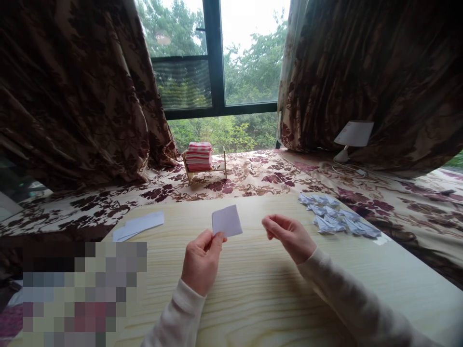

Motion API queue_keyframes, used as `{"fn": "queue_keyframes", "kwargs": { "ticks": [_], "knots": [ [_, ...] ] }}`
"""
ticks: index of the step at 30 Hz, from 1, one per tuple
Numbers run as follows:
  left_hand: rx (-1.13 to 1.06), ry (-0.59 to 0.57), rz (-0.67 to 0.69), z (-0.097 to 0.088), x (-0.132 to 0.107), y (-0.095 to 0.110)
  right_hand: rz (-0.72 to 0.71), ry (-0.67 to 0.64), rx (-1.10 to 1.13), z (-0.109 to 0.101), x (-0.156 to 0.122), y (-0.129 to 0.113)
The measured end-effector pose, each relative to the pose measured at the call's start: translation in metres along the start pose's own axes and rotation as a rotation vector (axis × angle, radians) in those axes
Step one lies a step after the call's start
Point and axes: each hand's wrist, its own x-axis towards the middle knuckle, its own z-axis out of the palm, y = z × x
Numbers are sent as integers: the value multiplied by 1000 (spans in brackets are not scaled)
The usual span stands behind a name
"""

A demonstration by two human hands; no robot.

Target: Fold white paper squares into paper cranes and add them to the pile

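Observation:
My left hand (201, 260) pinches the lower corner of a small pale square of paper (226, 221) and holds it up above the light wooden table (253, 294). To the right of the paper, a short gap away, my right hand (289, 237) hovers with its fingers curled loosely together and nothing visible in them. A heap of several folded pale-blue paper pieces (336, 219) lies on the table beyond my right hand. A few flat sheets of the same paper (138, 225) lie at the table's far left.
A floral cloth (253, 178) covers the ledge behind the table. On it stand a small wooden rack with folded pink striped cloths (200, 159) and a white lamp (352, 137). Dark patterned curtains flank the window. A blurred patch covers the near left.

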Motion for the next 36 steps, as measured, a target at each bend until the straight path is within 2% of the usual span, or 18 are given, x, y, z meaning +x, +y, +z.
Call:
{"fn": "queue_keyframes", "kwargs": {
  "ticks": [5,9,15,16,20,25,30,33,36],
  "knots": [
    [-16,-110,22,7,-5,6,4,-84,21,24,-9,-4],
    [-107,-172,-58,7,-7,5,-12,-69,19,24,-11,-4],
    [-237,5,-156,-1,4,3,-24,-8,7,16,-10,-4],
    [-262,-15,-160,0,7,5,-32,-17,3,18,-11,-4],
    [-405,-234,-158,9,12,15,-100,-79,-24,25,-19,-5],
    [-414,-245,-148,16,6,12,-131,-127,-29,22,-21,-1],
    [-447,-337,-203,15,-2,11,-140,-160,100,19,-22,-2],
    [-449,-379,-271,12,-3,13,-88,-154,193,18,-21,-4],
    [-384,-365,-307,11,-3,14,4,-196,236,18,-21,-5]
  ]
}}
